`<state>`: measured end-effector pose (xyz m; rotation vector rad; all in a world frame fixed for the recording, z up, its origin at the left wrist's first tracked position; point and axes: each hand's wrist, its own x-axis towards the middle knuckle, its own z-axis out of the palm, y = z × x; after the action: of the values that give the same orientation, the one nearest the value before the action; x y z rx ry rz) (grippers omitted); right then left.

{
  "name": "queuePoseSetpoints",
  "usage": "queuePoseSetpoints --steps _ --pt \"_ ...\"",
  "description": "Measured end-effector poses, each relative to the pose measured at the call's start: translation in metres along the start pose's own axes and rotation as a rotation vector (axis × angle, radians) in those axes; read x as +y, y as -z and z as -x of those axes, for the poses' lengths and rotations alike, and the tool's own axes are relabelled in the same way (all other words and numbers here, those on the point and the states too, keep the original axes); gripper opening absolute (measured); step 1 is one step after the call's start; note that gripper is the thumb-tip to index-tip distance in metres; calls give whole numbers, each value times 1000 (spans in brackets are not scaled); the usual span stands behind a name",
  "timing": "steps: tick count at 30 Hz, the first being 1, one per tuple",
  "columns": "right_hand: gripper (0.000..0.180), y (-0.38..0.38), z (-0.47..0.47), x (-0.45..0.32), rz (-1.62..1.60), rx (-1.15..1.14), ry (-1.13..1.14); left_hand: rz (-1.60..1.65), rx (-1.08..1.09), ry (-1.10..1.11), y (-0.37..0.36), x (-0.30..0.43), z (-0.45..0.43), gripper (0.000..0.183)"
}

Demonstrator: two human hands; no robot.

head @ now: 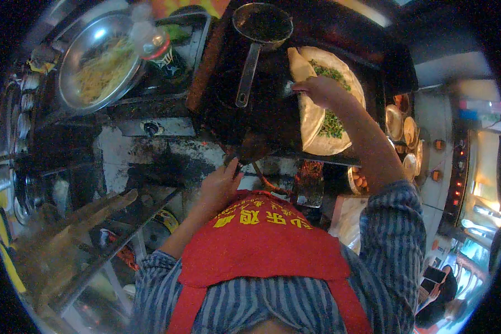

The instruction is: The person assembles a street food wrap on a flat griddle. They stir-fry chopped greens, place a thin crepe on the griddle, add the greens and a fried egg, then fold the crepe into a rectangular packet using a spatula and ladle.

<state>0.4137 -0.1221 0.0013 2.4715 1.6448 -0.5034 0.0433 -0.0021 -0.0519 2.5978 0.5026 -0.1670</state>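
Note:
A large flatbread lies on the dark cooking surface, its left side folded over a filling of chopped greens. My right hand reaches across the filling, with the fingers at the folded left edge. A small bright blur shows at the fingertips; I cannot tell whether it is a tool. Close in front of my apron, my left hand is closed around a dark handle. The far end of that tool is lost in shadow. A long-handled saucepan stands beyond, its handle pointing towards me.
At the left, a steel bowl holds pale shreds, beside a dark container with a red rim. Eggs and several round breads sit at the right. Red glowing heat shows below the cooking surface. A person is at lower right.

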Motion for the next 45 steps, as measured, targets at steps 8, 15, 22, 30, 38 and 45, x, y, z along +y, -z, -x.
queuePoseSetpoints --steps 8,15,22,30,38,45 --pt "30 -12 24 19 -299 301 29 163 179 -129 -5 16 -11 43" --pt "31 -11 -7 22 -200 119 -44 92 20 71 10 11 7 43" --pt "31 -26 85 -2 -399 502 -265 130 91 36 2 18 -5 45" --pt "32 -83 227 11 -466 675 -684 41 76 104 -16 55 -62 53" --pt "37 -131 278 117 -205 584 -971 59 174 -448 -2 127 -142 45" --pt "40 -139 260 122 -429 547 -934 869 889 -888 126 257 -151 18"
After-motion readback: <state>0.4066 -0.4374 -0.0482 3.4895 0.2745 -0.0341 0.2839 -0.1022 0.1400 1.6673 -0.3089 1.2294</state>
